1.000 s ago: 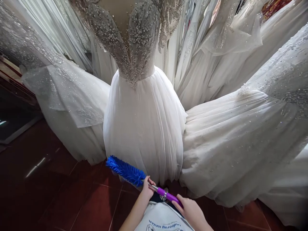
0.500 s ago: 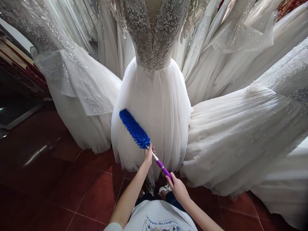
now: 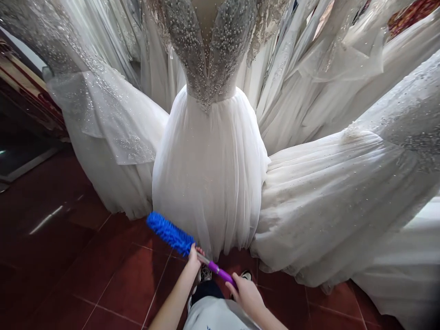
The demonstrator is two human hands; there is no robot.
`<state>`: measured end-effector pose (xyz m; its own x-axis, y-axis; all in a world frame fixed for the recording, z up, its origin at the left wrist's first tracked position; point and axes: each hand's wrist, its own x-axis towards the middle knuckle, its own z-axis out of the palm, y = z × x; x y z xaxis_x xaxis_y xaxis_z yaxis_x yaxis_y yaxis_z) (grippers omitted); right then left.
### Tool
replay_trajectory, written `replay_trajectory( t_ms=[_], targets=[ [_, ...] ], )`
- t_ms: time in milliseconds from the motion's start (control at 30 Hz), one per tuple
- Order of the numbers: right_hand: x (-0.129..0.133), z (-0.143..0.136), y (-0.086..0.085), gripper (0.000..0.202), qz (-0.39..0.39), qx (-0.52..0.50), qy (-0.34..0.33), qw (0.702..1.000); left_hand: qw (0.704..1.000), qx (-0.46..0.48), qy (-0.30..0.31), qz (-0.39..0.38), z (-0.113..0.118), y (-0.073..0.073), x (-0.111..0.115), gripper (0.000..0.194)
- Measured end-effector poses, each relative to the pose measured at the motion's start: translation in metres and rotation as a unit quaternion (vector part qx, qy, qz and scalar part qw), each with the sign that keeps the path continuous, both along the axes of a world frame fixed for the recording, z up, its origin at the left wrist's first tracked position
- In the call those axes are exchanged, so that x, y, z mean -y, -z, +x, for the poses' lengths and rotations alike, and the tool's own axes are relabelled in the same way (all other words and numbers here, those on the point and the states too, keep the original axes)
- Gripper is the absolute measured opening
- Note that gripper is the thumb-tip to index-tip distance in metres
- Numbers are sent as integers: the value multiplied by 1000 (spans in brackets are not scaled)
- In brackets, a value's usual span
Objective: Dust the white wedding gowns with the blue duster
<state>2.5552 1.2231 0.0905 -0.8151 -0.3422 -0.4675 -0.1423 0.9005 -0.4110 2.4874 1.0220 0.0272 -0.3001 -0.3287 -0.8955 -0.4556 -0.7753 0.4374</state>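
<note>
A duster with a fluffy blue head and a purple handle slants across the space before my body. My left hand is closed round its metal rod, just below the blue head. Around the end of the purple handle, my right hand is wrapped. The blue head is at the lower left hem of a white wedding dress with a beaded bodice; whether it touches the tulle I cannot tell.
Another white gown flares out on the left, and a sparkling one spreads low on the right. More pale dresses hang behind. Dark red tiles cover the floor, and my shoes stand near the hem.
Both hands have brought the duster down and to the left, from the front of the skirt to its lower hem. My view has shifted slightly.
</note>
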Motion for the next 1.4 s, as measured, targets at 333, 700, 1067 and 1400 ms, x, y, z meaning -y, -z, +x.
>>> replay_trajectory(
  t_ms=[333,700,1067,1400],
  targets=[
    [-80,-56,-60,42,-155,-46,114,980,948,-308,13,-83,-94,-88,-132,31],
    [-174,-36,14,31,62,2,-75,995,981,21,19,194,20,37,-171,1],
    [-205,-104,-8,39,-67,-223,-79,969,957,-246,66,141,-43,-85,-148,14],
    [-275,-165,-16,45,-129,-75,114,982,944,-274,171,66,-178,-59,-261,24]
  ],
)
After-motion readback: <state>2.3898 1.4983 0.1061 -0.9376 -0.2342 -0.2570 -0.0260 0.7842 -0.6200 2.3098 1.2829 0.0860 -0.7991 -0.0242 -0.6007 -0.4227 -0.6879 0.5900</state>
